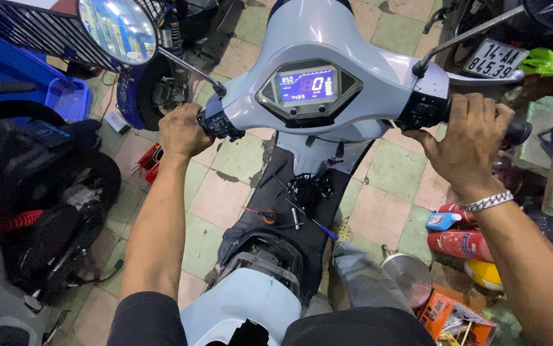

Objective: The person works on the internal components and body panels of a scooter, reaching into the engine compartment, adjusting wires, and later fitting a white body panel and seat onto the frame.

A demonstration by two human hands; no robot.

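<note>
lit blue dash screen (307,86), white plate (495,59), orange box (456,318)

My left hand (180,131): closed in a fist, knuckles up, forearm bare and stretched straight forward from a dark short sleeve. My right hand (472,138): fingers (481,109) curled over and down, thumb tucked under, wrist bent slightly inward and wearing a silver chain bracelet (486,202). Right forearm bare, angled in from the lower right.
</note>
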